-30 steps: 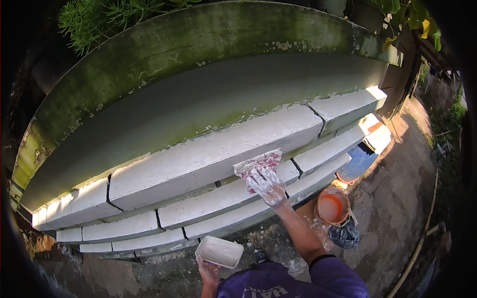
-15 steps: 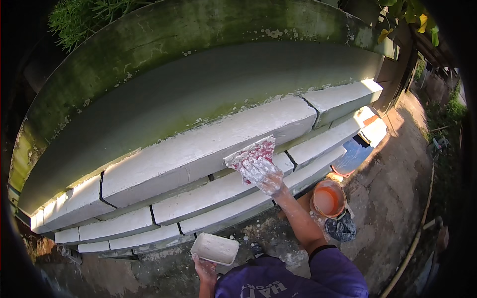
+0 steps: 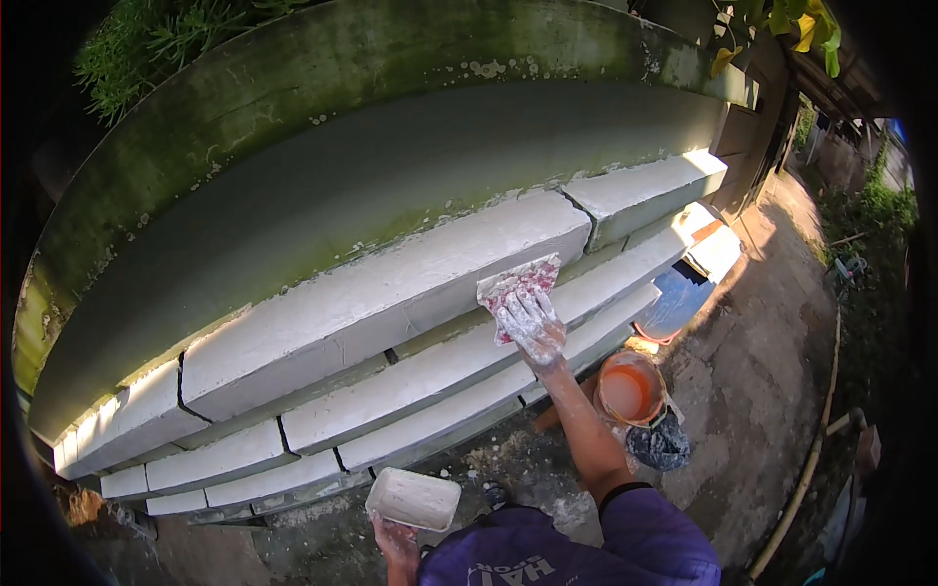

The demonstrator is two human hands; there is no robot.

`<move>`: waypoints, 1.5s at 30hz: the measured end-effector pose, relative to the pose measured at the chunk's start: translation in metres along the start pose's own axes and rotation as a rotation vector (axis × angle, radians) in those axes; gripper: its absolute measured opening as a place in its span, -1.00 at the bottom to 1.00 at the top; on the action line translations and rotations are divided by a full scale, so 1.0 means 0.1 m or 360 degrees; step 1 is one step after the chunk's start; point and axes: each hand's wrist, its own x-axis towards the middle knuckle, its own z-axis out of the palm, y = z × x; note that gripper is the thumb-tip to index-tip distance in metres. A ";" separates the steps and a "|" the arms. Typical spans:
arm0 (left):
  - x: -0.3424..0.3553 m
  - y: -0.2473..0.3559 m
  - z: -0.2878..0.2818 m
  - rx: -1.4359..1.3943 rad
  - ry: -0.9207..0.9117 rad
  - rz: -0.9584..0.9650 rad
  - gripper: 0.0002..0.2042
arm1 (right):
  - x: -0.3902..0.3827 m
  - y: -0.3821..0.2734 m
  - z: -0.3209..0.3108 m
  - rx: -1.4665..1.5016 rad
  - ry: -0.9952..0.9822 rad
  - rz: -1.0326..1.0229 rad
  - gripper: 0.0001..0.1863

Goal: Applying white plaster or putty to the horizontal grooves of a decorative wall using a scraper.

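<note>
My right hand (image 3: 533, 326), coated in white paste, is closed around a pinkish-red putty scraper (image 3: 518, 277) smeared with the same paste. Its wide edge lies against the front face of the top white step-like ledge (image 3: 391, 269), left of a dark vertical gap. Down by my body, my left hand (image 3: 395, 539) grips a white rectangular tub (image 3: 414, 499) by its near left side; white residue coats the tub, and some of the fingers are hidden under it.
Lower white ledges (image 3: 401, 384) run beneath the top one, with dark gaps between blocks. A mossy green wall (image 3: 391, 73) curves behind. On the ground at right stand an orange bucket (image 3: 630, 389), a black plastic bag (image 3: 659, 444) and a blue container (image 3: 672, 303).
My right hand and the scraper have slid rightward along the ledge's front face. The view has shifted slightly to the right. My left hand still holds the tub low in front of me.
</note>
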 end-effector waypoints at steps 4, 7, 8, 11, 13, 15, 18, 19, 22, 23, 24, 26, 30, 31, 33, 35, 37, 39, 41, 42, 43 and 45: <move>-0.06 0.01 -0.01 0.0061 0.0010 0.0018 -0.54 | -0.51 -0.24 0.02 0.0117 -0.0154 0.0078 -0.70; -0.06 -0.03 -0.11 0.0039 0.0028 0.0010 -0.52 | -0.68 -0.45 -0.06 0.0219 -0.0256 0.0054 -0.69; -0.06 -0.02 -0.08 0.0034 0.0035 0.0022 -0.52 | -0.56 -0.51 -0.08 0.0232 -0.0252 0.0048 -0.69; -0.09 0.03 0.02 0.0003 0.0086 0.0006 -0.50 | -0.10 -0.71 -0.19 0.0258 -0.0313 -0.0128 -0.66; -0.09 0.03 0.00 0.0013 0.0070 0.0031 -0.47 | 0.23 -0.76 -0.11 0.0093 -0.0218 -0.0088 -0.66; -0.04 0.01 -0.06 0.0043 0.0053 0.0017 -0.47 | 0.35 -0.64 0.10 0.0091 -0.0123 -0.0037 -0.66; -0.04 -0.03 -0.17 0.0088 0.0049 0.0005 -0.45 | 0.15 -0.63 0.43 0.0100 -0.0044 0.0003 -0.68; -0.05 -0.03 -0.21 0.0112 0.0059 -0.0011 -0.45 | 0.03 -0.66 0.52 0.0098 -0.0073 0.0004 -0.69; -0.11 -0.02 -0.22 -0.0004 0.0048 0.0042 -0.44 | -0.30 -0.83 0.61 0.0232 -0.0140 -0.0026 -0.68; -0.14 0.00 -0.23 -0.0019 0.0054 0.0059 -0.44 | -0.39 -0.91 0.57 0.0351 -0.0213 0.0026 -0.67; -0.17 0.02 -0.23 -0.0003 0.0044 0.0078 -0.44 | -0.47 -0.98 0.50 0.0365 -0.0208 0.0010 -0.67; -0.17 0.06 -0.22 -0.0001 0.0030 0.0139 -0.43 | -0.49 -1.04 0.38 0.0234 -0.0262 -0.0173 -0.59; -0.14 0.08 -0.33 -0.0071 0.0058 0.0137 -0.48 | -0.02 -1.06 0.27 0.0141 -0.0160 -0.0252 -0.59; -0.14 0.07 -0.34 -0.0147 0.0059 0.0114 -0.53 | 0.17 -1.02 0.32 0.0046 -0.0067 -0.0206 -0.60; -0.12 0.09 -0.29 -0.0078 0.0058 0.0116 -0.49 | 0.32 -0.91 0.40 -0.0066 0.0015 -0.0149 -0.61; -0.12 0.09 -0.23 -0.0016 0.0052 0.0130 -0.46 | 0.27 -0.77 0.55 -0.0080 -0.0069 -0.0073 -0.61; -0.12 0.09 -0.20 -0.0034 0.0109 0.0136 -0.46 | 0.04 -0.81 0.61 -0.0068 0.0001 -0.0056 -0.63; -0.06 0.06 -0.33 -0.0048 0.0040 0.0110 -0.48 | -0.27 -0.83 0.52 -0.0061 -0.0242 -0.0111 -0.61; -0.08 0.04 -0.35 -0.0063 -0.0017 0.0083 -0.49 | -0.54 -0.86 0.38 0.0104 -0.0319 -0.0078 -0.61; -0.12 0.03 -0.31 -0.0063 0.0047 0.0102 -0.47 | -0.65 -0.83 0.33 0.0276 -0.0392 -0.0047 -0.60; -0.14 0.06 -0.29 -0.0065 0.0117 0.0139 -0.45 | -0.61 -0.81 0.29 0.0286 -0.0380 -0.0049 -0.60; -0.13 0.08 -0.34 -0.0026 0.0099 0.0162 -0.44 | -0.42 -0.76 0.08 0.0204 -0.0334 -0.0126 -0.60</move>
